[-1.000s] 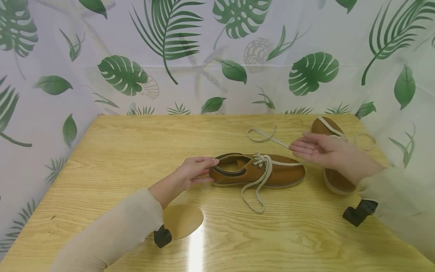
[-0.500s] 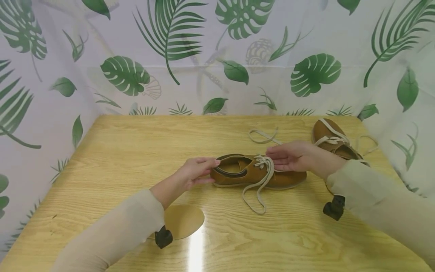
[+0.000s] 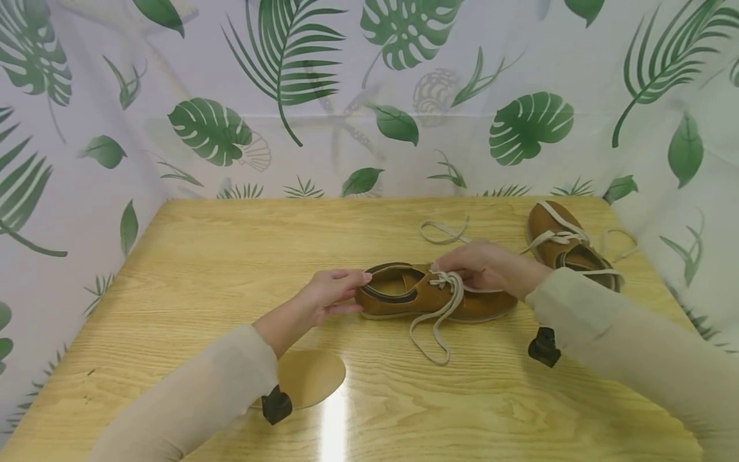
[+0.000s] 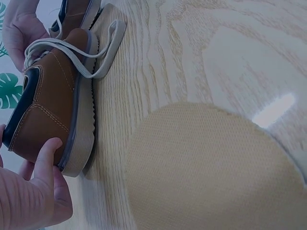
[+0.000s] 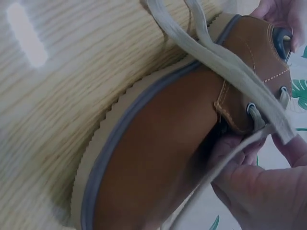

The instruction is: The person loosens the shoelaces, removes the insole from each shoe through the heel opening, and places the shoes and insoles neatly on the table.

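A brown leather shoe with a pale, notched sole lies on the table, toe to the right. At its heel my left hand grips the collar, thumb over the rim and fingers low on the outside. My right hand is bent over the far side of the same shoe, beside the eyelets; in the right wrist view its fingers curl in at the tongue area, partly hidden. The cream lace is threaded through the eyelets, and one loop hangs down the near side onto the wood.
The matching brown shoe stands at the back right, partly behind my right arm. A loose lace end curls behind the first shoe. Near my left wrist a flat tan insole-like piece lies on the wooden table. Leaf-print cloth backs it.
My right hand has moved left from above the second shoe to the first shoe's lace area, and its fingers have curled in. My left hand has stayed at the heel.
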Tool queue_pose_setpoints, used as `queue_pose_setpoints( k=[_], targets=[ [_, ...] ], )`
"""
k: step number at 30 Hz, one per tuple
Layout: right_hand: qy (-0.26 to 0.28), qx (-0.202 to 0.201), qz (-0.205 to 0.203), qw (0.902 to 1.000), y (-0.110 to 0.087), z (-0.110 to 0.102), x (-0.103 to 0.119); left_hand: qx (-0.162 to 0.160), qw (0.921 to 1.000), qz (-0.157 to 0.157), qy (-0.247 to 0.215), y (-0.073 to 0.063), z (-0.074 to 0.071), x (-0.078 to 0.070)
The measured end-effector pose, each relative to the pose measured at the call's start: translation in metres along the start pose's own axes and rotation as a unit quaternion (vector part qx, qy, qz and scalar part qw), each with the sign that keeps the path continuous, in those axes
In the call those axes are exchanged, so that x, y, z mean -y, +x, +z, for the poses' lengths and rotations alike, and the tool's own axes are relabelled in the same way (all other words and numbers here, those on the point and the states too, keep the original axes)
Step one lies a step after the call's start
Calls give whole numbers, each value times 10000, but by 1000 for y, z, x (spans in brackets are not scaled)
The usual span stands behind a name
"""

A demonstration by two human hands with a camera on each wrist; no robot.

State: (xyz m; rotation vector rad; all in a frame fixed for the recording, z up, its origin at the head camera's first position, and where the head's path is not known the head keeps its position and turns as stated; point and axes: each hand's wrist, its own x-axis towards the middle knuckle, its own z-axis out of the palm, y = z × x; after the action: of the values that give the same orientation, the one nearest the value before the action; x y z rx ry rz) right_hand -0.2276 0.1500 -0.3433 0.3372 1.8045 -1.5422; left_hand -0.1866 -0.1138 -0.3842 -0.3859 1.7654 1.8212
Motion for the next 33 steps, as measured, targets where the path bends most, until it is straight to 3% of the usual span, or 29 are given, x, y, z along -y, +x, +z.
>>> queue_pose_setpoints(
  k=[4, 13, 23, 27, 33],
  targets=[
    [-9, 147, -131, 9998, -1, 0, -2, 11, 10000, -10, 3, 0, 0, 0],
    [1198, 694, -15, 9904, -4, -9, -5, 34, 10000, -4, 36, -1, -2, 0],
    [1892, 814, 80, 9785, -3, -15, -3, -68, 10000, -54, -34, 2, 0, 1],
    [2655, 869, 289, 9597, -3, -21, -2, -99, 9999, -95, -49, 3, 0, 1],
    [3787, 646, 473, 9221, -1, -34, 2, -81, 9999, -75, -5, 3, 0, 0]
  ],
)
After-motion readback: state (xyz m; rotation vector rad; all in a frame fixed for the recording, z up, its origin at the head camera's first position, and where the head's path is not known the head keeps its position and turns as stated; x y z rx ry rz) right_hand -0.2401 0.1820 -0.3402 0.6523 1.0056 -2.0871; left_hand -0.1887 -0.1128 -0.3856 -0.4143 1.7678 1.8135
